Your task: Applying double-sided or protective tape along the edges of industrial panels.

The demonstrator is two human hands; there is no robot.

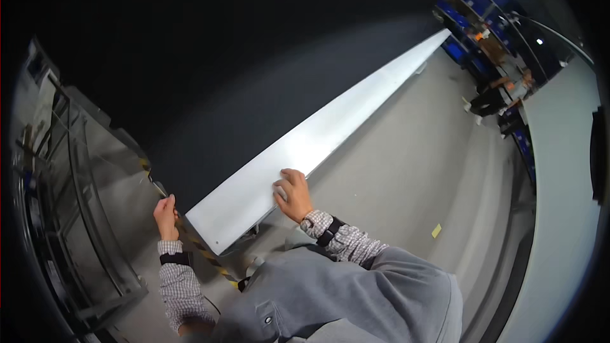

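The person stands over a long white panel [305, 146]; it runs from close in front of the body away toward the upper right, lying flat on what seems to be a bench or stand, most of whose support is hidden beneath it. The right hand [291, 192] lies on the panel's near right edge, fingers curled over the rim and thumb on top, gripping it; the left hand [166, 215] is well apart from the right, off the panel's near left corner, closed around a thin dark tool [157, 188] whose kind cannot be told. A yellow-and-black striped strip [206, 251] runs along the floor [406, 171] below the near end; a small yellow tag [436, 230] lies on the floor to the right.

Judging by the grip, the step in hand looks like steadying or aligning the panel at its near end while the left hand works with the tool beside the corner; the next move would call for a firm hold on the edge so that the long piece does not swing or tip, since so much of it reaches away from the hands.

As for containers: blue racks [483, 32] stand far off at the upper right, with orange and brown items in them too small to name; a metal frame [70, 203] stands at the left, its contents dark and unclear.
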